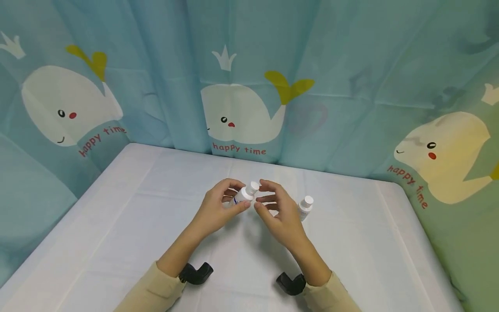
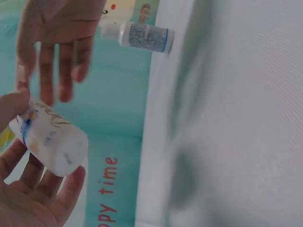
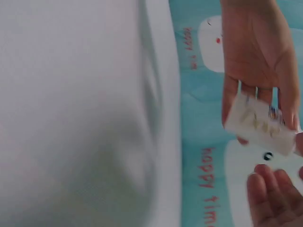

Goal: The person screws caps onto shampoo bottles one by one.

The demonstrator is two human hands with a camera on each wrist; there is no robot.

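My left hand (image 1: 215, 209) holds a small white bottle (image 1: 242, 196) with a white cap, tilted above the table, thumb on the near side and fingers behind. In the left wrist view the bottle (image 2: 56, 142) shows its base and a printed label with gold lettering and a blue mark. Close by the cap, my right hand (image 1: 283, 216) has its fingers spread and loosely bent, with nothing in its grasp. Just beyond the right hand stands a second white bottle (image 1: 305, 208), upright and capped; the hand partly covers it in the head view.
A white cloth covers the table (image 1: 128, 242). Behind it and along the sides hangs a blue-green curtain (image 1: 167, 86) printed with white whales. Black curved wrist mounts (image 1: 196, 274) jut inward from both beige sleeves (image 1: 152, 290).
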